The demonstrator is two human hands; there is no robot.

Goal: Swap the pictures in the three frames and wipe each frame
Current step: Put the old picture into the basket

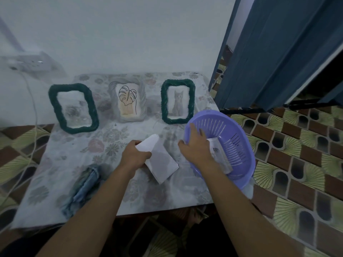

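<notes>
At centre the left hand [135,154] grips a white sheet [161,162]; the right hand [196,145], fingers spread, rests on the purple basket [241,130] rim below the cat frame [177,101].

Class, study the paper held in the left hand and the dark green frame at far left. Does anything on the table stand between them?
Nothing visible does. Only flowered tablecloth lies between the paper in the left hand and the far-left frame; the blue cloth sits nearer the person, off that line.
</notes>
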